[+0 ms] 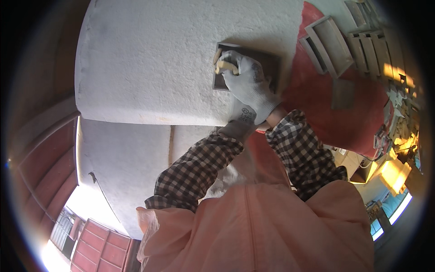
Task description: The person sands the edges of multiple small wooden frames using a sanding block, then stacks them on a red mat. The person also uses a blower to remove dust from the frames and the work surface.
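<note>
My right hand (249,76), in a white knit glove, is closed around a small yellowish block (227,66) over the left end of a shallow rectangular tray (218,86). The tray is dark inside, with thin grey sides, and lies on a white cloth-like surface (153,64). Against its left side is a narrow tan piece (216,57), too small to identify. My left hand (242,110), also gloved, is beneath my right hand at the tray's near side. Its fingers are hidden, so its grip does not show. My forearms nearly cross at the wrists.
To the right, a red cloth (340,125) carries a couple of similar trays (331,46), one leaning over another. Several more trays (368,52) stand in a row beyond. Cluttered items (382,141) sit at the far right edge. A red metal door (98,250) stands lower left.
</note>
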`<state>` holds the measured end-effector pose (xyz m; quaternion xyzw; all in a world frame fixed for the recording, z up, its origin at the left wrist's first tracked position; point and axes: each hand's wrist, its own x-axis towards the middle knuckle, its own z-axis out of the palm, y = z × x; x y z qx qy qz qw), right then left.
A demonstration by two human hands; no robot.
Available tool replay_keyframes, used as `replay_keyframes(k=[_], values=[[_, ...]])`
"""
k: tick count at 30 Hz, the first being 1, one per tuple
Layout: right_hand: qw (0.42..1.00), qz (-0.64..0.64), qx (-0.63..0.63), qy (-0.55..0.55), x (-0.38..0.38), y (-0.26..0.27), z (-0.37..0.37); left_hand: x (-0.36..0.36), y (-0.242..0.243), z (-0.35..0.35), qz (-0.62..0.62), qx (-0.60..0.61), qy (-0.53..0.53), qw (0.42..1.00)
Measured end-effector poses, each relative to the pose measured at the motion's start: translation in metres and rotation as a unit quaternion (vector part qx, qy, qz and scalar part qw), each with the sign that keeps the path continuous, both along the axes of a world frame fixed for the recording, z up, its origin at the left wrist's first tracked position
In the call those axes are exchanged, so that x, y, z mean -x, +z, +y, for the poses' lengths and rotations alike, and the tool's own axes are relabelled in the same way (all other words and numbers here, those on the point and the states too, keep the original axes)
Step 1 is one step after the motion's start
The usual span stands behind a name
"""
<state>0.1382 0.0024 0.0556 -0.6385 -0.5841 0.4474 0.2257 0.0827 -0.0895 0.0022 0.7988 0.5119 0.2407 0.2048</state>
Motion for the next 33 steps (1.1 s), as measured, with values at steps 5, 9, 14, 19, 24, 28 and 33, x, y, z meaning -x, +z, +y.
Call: replay_keyframes(k=[5, 9, 14, 19, 24, 28, 33], values=[[0.961, -0.107, -0.045, 0.252, -0.014, 0.023, -0.004, -0.003, 0.002, 0.004, 0.024, -0.02, -0.013, 0.999], [0.912, -0.162, -0.079, 0.368, -0.019, 0.027, 0.002, 0.002, 0.001, 0.003, 0.049, -0.032, -0.027, 0.998], [0.865, -0.226, -0.154, 0.42, -0.033, 0.038, 0.014, 0.004, 0.004, 0.005, 0.077, -0.05, -0.041, 0.995], [0.941, -0.15, -0.243, 0.182, -0.091, 0.086, -0.017, 0.003, 0.014, 0.017, 0.007, -0.062, -0.052, 0.997], [0.969, 0.149, 0.007, -0.198, -0.179, 0.088, -0.093, 0.018, 0.034, 0.017, -0.042, -0.12, -0.012, 0.992], [0.905, 0.251, 0.05, -0.339, -0.209, 0.059, -0.125, 0.07, 0.054, 0.037, -0.026, -0.125, 0.01, 0.992], [0.895, 0.274, 0.114, -0.334, -0.209, 0.05, -0.133, 0.113, 0.057, 0.09, 0.071, -0.036, -0.084, 0.993]])
